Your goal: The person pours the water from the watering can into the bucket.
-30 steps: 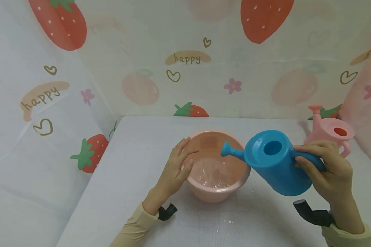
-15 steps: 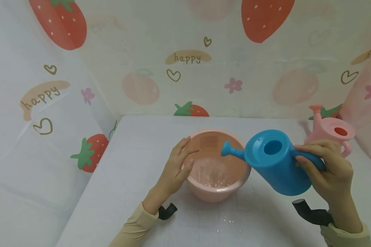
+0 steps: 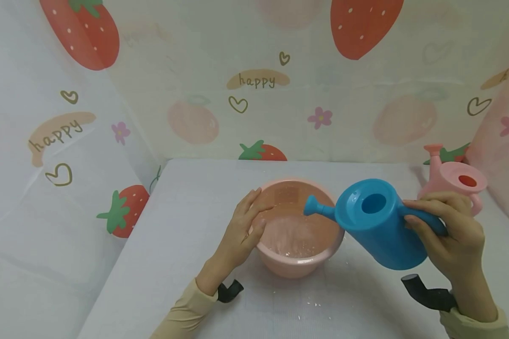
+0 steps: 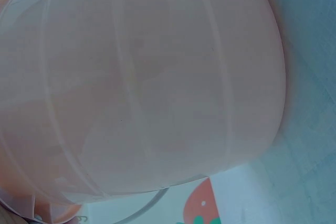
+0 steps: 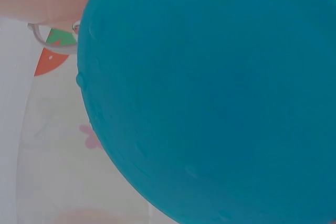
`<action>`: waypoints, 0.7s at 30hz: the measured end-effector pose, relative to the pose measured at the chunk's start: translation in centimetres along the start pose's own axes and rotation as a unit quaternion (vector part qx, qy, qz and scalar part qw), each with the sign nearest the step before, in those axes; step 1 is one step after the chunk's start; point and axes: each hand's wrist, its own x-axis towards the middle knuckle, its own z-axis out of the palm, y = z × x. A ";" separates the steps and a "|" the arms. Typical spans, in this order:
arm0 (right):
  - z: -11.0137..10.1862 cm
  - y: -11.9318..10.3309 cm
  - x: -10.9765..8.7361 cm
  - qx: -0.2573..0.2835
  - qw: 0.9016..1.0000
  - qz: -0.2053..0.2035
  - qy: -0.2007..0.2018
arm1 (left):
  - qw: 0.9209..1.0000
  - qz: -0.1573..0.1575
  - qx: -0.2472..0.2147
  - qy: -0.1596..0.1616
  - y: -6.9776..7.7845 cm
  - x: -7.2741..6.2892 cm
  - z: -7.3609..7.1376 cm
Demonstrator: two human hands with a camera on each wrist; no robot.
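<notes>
A pale pink bucket (image 3: 292,269) with water in the bottom stands mid-table. My left hand (image 3: 236,231) rests on its left rim, with the index finger and thumb reaching over the edge. My right hand (image 3: 460,233) grips the handle of a blue watering can (image 3: 386,240), held tilted to the left. Its spout hangs over the bucket's right side, and the water below it is rippled. In the right wrist view the can (image 5: 210,103), beaded with drops, fills most of the picture. The bucket's wall (image 4: 136,77) fills the left wrist view.
A pink watering can (image 3: 449,181) stands at the back right, partly behind my right hand. Water drops (image 3: 316,304) lie on the white table (image 3: 186,202) in front of the bucket. A strawberry-print curtain (image 3: 258,122) closes off the back and sides.
The ripples and sparkles on the water in the bucket have shifted and grown fainter. Both hands, the blue watering can and the bucket stay almost where they were.
</notes>
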 end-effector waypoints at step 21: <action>0.2 -0.4 0.2 -0.002 1.000 -0.007 0.014 | 1.000 0.000 0.001 0.000 0.1 0.0 -0.1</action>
